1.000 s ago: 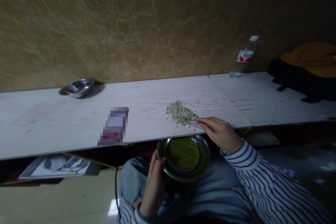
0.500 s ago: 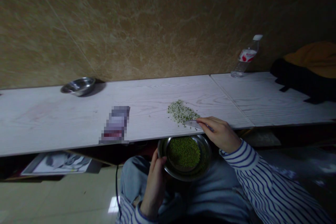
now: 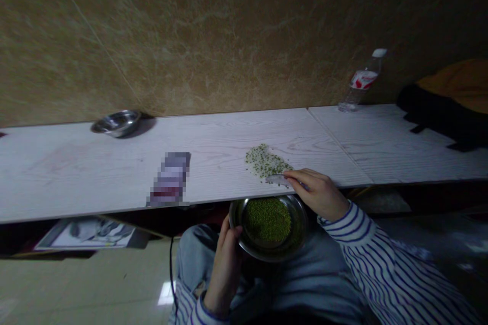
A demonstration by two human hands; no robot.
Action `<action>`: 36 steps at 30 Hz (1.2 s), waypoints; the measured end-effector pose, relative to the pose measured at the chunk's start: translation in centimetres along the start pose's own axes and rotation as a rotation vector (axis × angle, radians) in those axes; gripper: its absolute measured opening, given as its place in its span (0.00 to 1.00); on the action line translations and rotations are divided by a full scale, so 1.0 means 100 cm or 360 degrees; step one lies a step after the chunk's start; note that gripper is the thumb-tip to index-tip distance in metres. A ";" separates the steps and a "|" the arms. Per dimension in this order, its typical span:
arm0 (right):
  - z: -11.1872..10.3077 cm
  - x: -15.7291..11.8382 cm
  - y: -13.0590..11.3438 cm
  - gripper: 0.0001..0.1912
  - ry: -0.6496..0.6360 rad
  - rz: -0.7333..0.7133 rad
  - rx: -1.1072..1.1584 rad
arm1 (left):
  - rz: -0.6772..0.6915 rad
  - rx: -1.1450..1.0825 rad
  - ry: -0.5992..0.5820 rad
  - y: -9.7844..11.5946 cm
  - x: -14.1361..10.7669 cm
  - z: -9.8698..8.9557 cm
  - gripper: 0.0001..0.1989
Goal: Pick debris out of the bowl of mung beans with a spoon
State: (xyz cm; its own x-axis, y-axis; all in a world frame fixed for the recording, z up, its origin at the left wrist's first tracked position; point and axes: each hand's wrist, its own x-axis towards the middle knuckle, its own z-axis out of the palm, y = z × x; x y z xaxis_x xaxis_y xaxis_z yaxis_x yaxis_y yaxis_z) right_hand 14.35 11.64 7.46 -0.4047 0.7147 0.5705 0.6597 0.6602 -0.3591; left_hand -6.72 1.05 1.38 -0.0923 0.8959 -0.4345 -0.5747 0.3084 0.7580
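Observation:
My left hand grips the left rim of a steel bowl, which is held just below the table edge, above my lap. Many small green beans lie inside it. With pinched fingers, my right hand holds a small translucent spoon-like utensil low over the tabletop. Its tip is at the near edge of a spread pile of white grains mixed with green beans. My right fingers cover part of the utensil.
On the white wood-grain table are an empty steel bowl at the back left and a blurred-out flat item. A plastic bottle and a black and orange bag-like item stand at the right. Below sits an open box.
The utensil's tip has shifted slightly left and turned a little by the pile's near edge. The bowl and my left hand stay put. The view has shifted slightly.

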 end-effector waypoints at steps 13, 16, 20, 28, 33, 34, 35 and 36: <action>0.008 0.008 -0.006 0.11 -0.0064 -0.0090 0.0093 | -0.0012 0.0013 0.0017 0.002 0.000 0.001 0.30; 0.007 0.006 -0.006 0.12 -0.0102 -0.0136 0.0137 | -0.0018 0.0039 0.0008 0.003 0.000 0.002 0.28; 0.004 0.002 -0.008 0.11 -0.0112 -0.0189 0.0168 | -0.0040 0.0065 -0.0024 0.002 0.003 0.008 0.25; -0.002 -0.006 -0.018 0.10 -0.0140 -0.0236 0.0225 | -0.0081 -0.0039 -0.0087 -0.002 0.004 0.022 0.25; -0.012 -0.011 -0.012 0.11 -0.0079 -0.0115 0.0161 | -0.0050 -0.0081 -0.0102 -0.005 0.005 0.017 0.24; -0.014 -0.012 -0.009 0.11 -0.0055 -0.0073 0.0140 | -0.0046 -0.0095 -0.0084 -0.006 0.006 0.015 0.24; -0.015 -0.012 -0.006 0.11 -0.0042 -0.0037 0.0125 | -0.0045 -0.0110 -0.0065 -0.005 0.006 0.014 0.25; -0.015 -0.011 -0.003 0.11 -0.0038 -0.0011 0.0117 | -0.0051 -0.0117 -0.0051 -0.005 0.007 0.012 0.25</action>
State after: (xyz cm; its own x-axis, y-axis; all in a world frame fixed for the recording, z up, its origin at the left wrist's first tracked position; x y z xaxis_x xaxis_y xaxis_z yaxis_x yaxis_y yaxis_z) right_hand 15.57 10.27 8.07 -0.4245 0.7149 0.5557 0.6088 0.6796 -0.4093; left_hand -5.46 1.91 1.30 -0.0478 0.8961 -0.4413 -0.6353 0.3136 0.7057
